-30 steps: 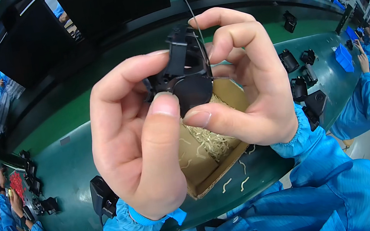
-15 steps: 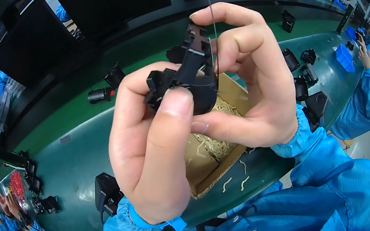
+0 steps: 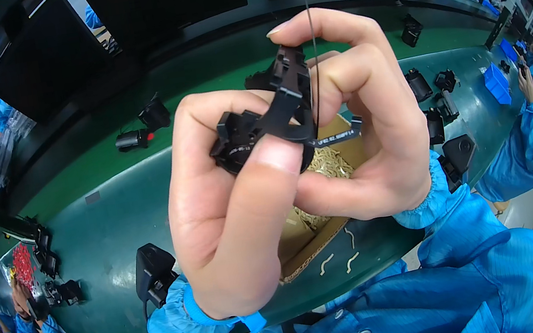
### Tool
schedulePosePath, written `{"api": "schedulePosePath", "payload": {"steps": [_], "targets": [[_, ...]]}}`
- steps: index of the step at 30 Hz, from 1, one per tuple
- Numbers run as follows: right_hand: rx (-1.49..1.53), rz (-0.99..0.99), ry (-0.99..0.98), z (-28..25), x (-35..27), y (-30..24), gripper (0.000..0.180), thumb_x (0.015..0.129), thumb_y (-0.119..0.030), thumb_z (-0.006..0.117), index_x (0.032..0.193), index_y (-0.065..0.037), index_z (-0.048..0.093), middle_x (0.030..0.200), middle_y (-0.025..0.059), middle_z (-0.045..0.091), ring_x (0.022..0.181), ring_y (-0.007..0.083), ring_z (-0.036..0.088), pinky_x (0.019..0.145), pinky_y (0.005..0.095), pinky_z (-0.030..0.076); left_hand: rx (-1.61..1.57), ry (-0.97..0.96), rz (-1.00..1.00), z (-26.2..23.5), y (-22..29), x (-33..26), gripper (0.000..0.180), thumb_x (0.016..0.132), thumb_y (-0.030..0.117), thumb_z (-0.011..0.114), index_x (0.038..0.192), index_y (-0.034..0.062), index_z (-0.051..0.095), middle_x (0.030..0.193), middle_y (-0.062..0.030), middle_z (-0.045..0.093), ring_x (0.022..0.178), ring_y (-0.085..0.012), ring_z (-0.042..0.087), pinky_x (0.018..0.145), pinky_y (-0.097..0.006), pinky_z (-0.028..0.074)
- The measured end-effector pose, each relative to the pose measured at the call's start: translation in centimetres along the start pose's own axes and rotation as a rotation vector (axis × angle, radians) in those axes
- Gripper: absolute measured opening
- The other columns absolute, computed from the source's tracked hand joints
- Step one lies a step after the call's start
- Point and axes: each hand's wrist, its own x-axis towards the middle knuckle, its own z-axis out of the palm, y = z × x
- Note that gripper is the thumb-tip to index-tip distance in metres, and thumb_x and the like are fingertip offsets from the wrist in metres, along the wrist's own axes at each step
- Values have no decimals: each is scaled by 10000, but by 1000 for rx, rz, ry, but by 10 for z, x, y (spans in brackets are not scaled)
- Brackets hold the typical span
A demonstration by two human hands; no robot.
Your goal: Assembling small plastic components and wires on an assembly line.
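Above the bench, both hands hold a black moulded plastic part (image 3: 287, 97) with clips and a rounded lower end. My left hand (image 3: 226, 221) pinches its left side between thumb and curled fingers. My right hand (image 3: 383, 113) wraps round the right side, its index fingertip at the top and its thumb near the bottom; its contact there is partly hidden. A thin dark cable (image 3: 311, 34) with a gold-coloured tip rises from the part. From its lower right sticks out a dark flat flex cable (image 3: 338, 136) with print on it.
Beneath my hands stands a cardboard box (image 3: 315, 251) of beige crinkled strips (image 3: 330, 162); several strips lie beside it. Black device parts (image 3: 155, 275) sit on the green bench, more at right (image 3: 456, 154). A blue tray (image 3: 496, 85) is far right. Co-workers (image 3: 528, 146) sit on both sides.
The black part has turned and dropped slightly, so the flat flex cable now shows at its right. My left hand has shifted a little to the right.
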Motion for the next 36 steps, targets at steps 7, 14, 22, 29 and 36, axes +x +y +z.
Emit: {"api": "schedulePosePath", "payload": {"steps": [7,14,22,29,36], "targets": [[42,47,-62,-8,4,5,411,594,-114,786,835,-33,462,1197,229,417,985,163,509,802,263,426,174,17,-33,0,6,1,279,856,159,498,1062,-29,478,1002,-102,532,936,-141,511,885,-274,387],[24,17,-75,-10,5,7,440,591,-139,822,828,-39,464,1201,228,419,1006,171,509,808,267,430,187,8,-93,-6,11,4,336,843,204,494,1061,-51,478,995,-126,544,947,-164,528,891,-285,398],[-32,13,-76,-6,5,4,435,577,-124,820,822,-51,468,1200,237,423,1028,206,512,831,297,435,19,42,-155,-5,7,3,286,818,193,498,1005,-19,461,980,-115,520,942,-160,497,913,-287,359],[-81,-43,-32,-7,5,2,386,551,-128,792,766,-60,478,1158,237,461,1048,266,516,854,344,434,-2,61,-114,2,5,0,280,793,166,512,1006,-7,457,992,-110,510,955,-167,494,930,-293,351],[-23,-8,-28,-4,3,8,373,538,-115,765,761,-72,469,1151,198,475,981,202,530,826,295,433,50,76,-215,5,5,-1,250,812,132,565,1011,28,454,1010,-88,511,992,-155,477,936,-301,349]]}}
